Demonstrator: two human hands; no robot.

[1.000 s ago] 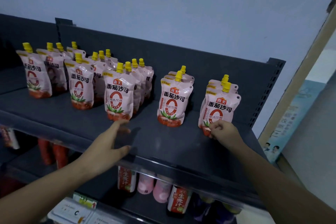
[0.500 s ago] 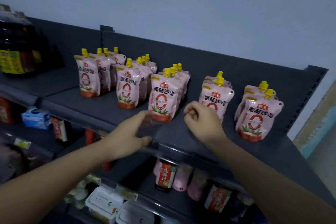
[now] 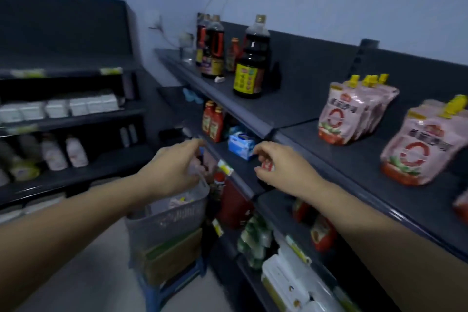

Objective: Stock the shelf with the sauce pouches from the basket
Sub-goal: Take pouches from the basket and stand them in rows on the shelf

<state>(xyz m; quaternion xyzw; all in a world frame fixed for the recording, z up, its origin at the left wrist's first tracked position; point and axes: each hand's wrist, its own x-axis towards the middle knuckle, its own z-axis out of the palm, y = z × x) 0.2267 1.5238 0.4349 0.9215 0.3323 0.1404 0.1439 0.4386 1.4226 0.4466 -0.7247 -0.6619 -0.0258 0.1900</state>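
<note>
Left hand (image 3: 174, 168) over basket (image 3: 164, 223) rim, 7 o'clock; fingers loosely curled, empty. Right hand (image 3: 283, 172) at its 3 o'clock, fingers curled; grip unclear through blur. Sauce pouches (image 3: 354, 116) upright on shelf (image 3: 354, 159), 3 o'clock.

Glossy plastic sauce pouches (image 3: 352, 111); matt dark metal shelf (image 3: 354, 157); perforated plastic basket (image 3: 167, 220).

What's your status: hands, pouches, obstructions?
Left hand open over basket. Right hand curled, grip unclear. Pouches upright on top shelf. Nothing blocking basket.
</note>
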